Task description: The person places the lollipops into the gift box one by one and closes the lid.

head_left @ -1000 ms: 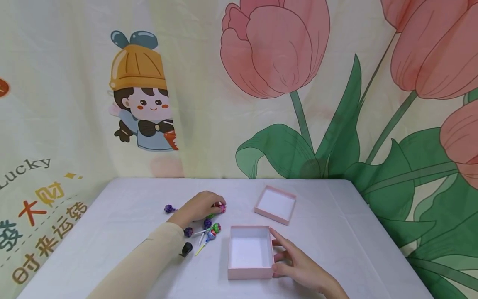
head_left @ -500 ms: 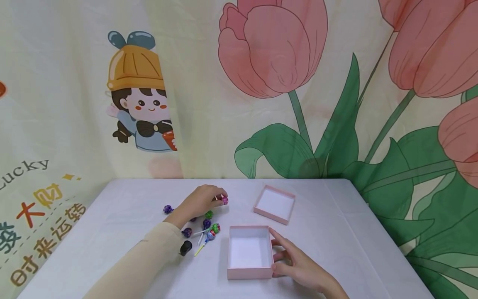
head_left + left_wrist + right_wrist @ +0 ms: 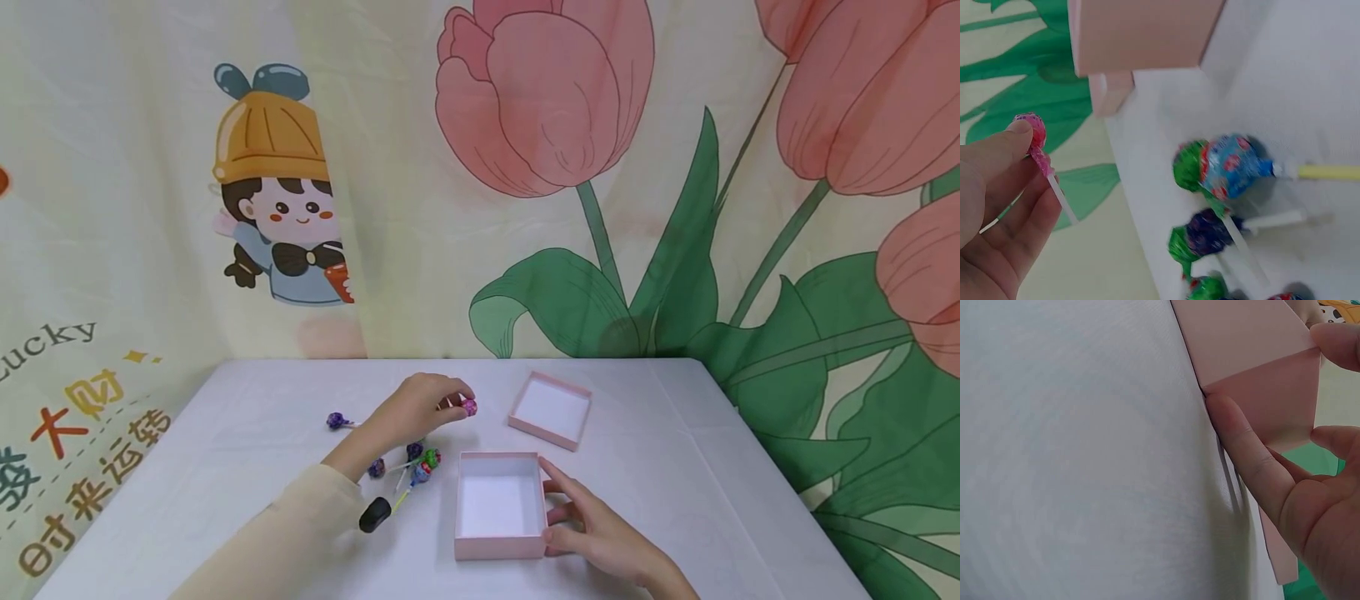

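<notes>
My left hand [image 3: 423,408] pinches a pink-wrapped lollipop [image 3: 469,407] between thumb and fingers, above the table behind the box. In the left wrist view its white stick [image 3: 1062,199] points down past the fingers. The open pink box [image 3: 499,548], white inside, stands in front. My right hand [image 3: 600,529] rests its fingers against the box's right wall; in the right wrist view the thumb lies along the low edge at a corner. Left of the box lie several lollipops, among them a blue one [image 3: 1233,167], a green one [image 3: 431,457] and a dark purple one [image 3: 1205,231].
The pink box lid [image 3: 551,412] lies inner side up behind the box, to the right. Another purple lollipop [image 3: 336,421] sits apart at the left. A black rounded object [image 3: 375,514] shows beside the left sleeve. Behind the white table [image 3: 712,483] hangs a printed curtain [image 3: 405,208].
My left hand has lifted the pink lollipop from among the others and carried it to the right. The right hand and the box have stayed in place.
</notes>
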`<state>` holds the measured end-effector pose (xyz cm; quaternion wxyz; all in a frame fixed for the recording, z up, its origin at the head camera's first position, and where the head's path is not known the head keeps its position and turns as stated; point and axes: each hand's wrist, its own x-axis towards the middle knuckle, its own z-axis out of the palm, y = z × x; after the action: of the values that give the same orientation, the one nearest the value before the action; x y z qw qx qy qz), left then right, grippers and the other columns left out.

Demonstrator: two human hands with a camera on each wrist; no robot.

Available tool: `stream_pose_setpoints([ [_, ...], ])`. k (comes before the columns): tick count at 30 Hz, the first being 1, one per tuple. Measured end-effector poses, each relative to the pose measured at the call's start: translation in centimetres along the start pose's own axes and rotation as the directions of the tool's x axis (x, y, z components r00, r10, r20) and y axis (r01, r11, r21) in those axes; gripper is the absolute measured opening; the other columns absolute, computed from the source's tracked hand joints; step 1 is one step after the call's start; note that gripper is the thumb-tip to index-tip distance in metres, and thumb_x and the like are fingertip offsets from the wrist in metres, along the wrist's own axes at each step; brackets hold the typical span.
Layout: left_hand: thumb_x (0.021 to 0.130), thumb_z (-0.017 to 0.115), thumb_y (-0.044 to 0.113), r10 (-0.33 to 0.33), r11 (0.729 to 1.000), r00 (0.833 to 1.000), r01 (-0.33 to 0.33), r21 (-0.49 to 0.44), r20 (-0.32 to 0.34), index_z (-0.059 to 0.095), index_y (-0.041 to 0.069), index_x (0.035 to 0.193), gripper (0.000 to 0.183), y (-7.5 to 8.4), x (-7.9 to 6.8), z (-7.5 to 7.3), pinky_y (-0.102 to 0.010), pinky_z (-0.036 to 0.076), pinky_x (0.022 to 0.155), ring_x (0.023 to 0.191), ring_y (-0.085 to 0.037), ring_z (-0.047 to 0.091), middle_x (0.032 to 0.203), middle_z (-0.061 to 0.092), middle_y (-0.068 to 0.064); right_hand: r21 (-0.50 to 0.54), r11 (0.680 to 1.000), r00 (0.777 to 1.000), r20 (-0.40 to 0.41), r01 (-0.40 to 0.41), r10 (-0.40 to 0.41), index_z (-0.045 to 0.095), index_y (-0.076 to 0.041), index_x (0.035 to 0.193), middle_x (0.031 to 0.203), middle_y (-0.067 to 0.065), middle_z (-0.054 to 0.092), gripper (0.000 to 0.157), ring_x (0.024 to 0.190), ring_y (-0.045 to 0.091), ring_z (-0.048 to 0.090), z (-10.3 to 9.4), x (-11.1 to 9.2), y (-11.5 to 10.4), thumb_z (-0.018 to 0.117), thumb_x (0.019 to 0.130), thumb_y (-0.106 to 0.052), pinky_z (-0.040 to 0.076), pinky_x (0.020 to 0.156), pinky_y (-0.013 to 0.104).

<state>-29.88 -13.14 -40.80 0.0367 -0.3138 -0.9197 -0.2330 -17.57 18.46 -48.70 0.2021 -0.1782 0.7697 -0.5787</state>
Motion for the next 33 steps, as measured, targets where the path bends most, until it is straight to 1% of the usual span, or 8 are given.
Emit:
stream_pose_setpoints([
  [3,0.098,0.078,0.019,0.026,1.000,1.000,-0.026,-0.014,-0.003,0.078,0.017,0.116,0.018,1.4,0.0,-0.2,-0.027,0.056,0.078,0.089,-0.008,0.067,0.097,0.075,0.010,-0.019,1.000,1.000,-0.011,-0.020,0.020,0.022,-0.035,0.170,0.161,0.018,0.038,0.087,0.117,0.027,0.060,0.0,0.2,-0.2,0.072,0.100,-0.025,0.060,0.089,0.030],
  [8,0.098,0.079,0.022,0.024,0.999,1.000,-0.024,-0.032,0.017,0.078,0.019,0.116,0.018,3.4,0.0,-0.1,-0.025,0.055,0.075,0.085,-0.006,0.065,0.094,0.074,0.011,-0.011,1.000,1.000,-0.009,-0.025,0.025,0.022,-0.035,0.170,0.160,0.019,0.038,0.087,0.116,0.026,0.061,-0.1,0.4,-0.2,0.072,0.100,-0.026,0.061,0.089,0.031],
  [14,0.097,0.080,0.022,0.034,0.997,0.998,-0.030,-0.075,0.061,0.078,0.020,0.118,0.021,5.0,-0.1,0.5,-0.023,0.055,0.071,0.082,-0.007,0.063,0.092,0.073,0.011,-0.017,1.000,1.000,-0.013,-0.019,0.019,0.023,-0.035,0.170,0.160,0.020,0.039,0.086,0.114,0.027,0.062,-0.1,0.5,-0.1,0.072,0.101,-0.025,0.061,0.089,0.030],
  [17,0.097,0.080,0.021,0.048,0.996,0.996,-0.041,-0.085,0.078,0.078,0.019,0.118,0.022,5.5,0.0,0.9,-0.022,0.055,0.071,0.080,-0.007,0.062,0.091,0.072,0.010,-0.015,1.000,1.000,-0.016,-0.026,0.025,0.023,-0.033,0.170,0.159,0.021,0.039,0.087,0.114,0.027,0.062,-0.1,0.6,-0.1,0.073,0.100,-0.024,0.061,0.089,0.031],
  [20,0.097,0.080,0.020,0.080,0.994,0.994,-0.074,-0.074,0.076,0.078,0.018,0.116,0.020,5.7,0.1,1.5,-0.022,0.054,0.071,0.076,-0.006,0.060,0.090,0.072,0.009,-0.011,0.999,0.999,-0.016,-0.031,0.030,0.023,-0.031,0.170,0.159,0.021,0.039,0.087,0.116,0.027,0.062,-0.1,0.6,-0.1,0.073,0.100,-0.023,0.062,0.088,0.031],
  [25,0.096,0.081,0.019,0.113,0.991,0.990,-0.107,-0.075,0.079,0.077,0.016,0.114,0.019,5.9,0.3,2.4,-0.022,0.053,0.070,0.074,-0.004,0.059,0.087,0.071,0.009,0.004,1.000,1.000,-0.006,-0.012,0.012,0.022,-0.029,0.171,0.160,0.022,0.037,0.086,0.117,0.028,0.062,0.0,0.5,0.0,0.071,0.101,-0.021,0.062,0.088,0.032],
  [29,0.095,0.082,0.019,0.113,0.991,0.989,-0.105,-0.081,0.093,0.077,0.015,0.113,0.019,6.1,0.2,3.1,-0.021,0.053,0.070,0.073,-0.003,0.058,0.087,0.071,0.009,0.017,1.000,1.000,0.001,-0.001,0.001,0.022,-0.029,0.171,0.160,0.023,0.037,0.086,0.117,0.028,0.062,-0.1,0.4,0.1,0.071,0.101,-0.020,0.062,0.088,0.032],
  [33,0.095,0.082,0.020,0.110,0.993,0.990,-0.105,-0.051,0.094,0.077,0.016,0.110,0.016,6.3,0.2,3.9,-0.020,0.052,0.069,0.072,-0.002,0.057,0.085,0.071,0.010,0.027,1.000,1.000,0.005,0.006,-0.006,0.022,-0.029,0.171,0.161,0.022,0.036,0.086,0.117,0.026,0.062,-0.1,0.3,0.1,0.072,0.101,-0.020,0.062,0.088,0.032],
])
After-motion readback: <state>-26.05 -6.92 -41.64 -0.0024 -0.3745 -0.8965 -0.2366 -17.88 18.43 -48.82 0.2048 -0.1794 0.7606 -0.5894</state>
